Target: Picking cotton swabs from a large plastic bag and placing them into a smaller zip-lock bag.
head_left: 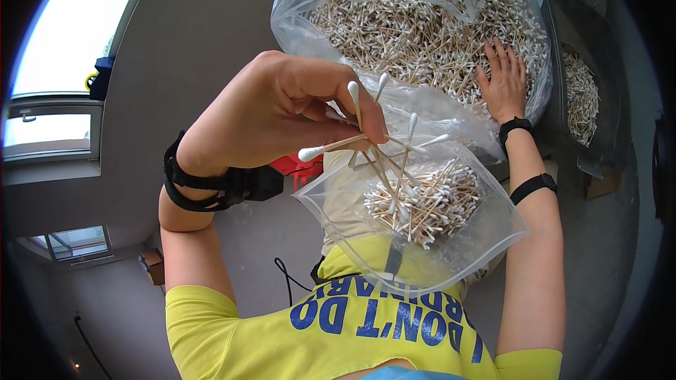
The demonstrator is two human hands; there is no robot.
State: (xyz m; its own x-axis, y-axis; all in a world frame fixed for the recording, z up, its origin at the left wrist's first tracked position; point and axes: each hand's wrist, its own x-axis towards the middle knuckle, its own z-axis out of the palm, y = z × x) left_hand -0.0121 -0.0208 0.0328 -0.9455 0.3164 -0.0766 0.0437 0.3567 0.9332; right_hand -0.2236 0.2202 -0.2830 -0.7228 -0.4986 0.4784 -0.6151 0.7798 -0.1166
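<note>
My left hand [282, 109] is raised and pinches a loose bunch of several wooden-stick cotton swabs [384, 148], which fan out just above a small clear plastic bag [496, 229]. That bag lies open on my lap and holds a pile of the same swabs [429, 204]. My right hand [503, 81] reaches forward and lies flat, fingers spread, on the heap of swabs inside a large clear plastic bag [310, 7] in front of me. Black bands sit on both wrists.
A dark bin [581, 95] at the right holds more cotton swabs. A red object [296, 167] shows under my left hand, beside a black cable [285, 274] and a small brown box [151, 264] on the grey floor. Windows are at the left.
</note>
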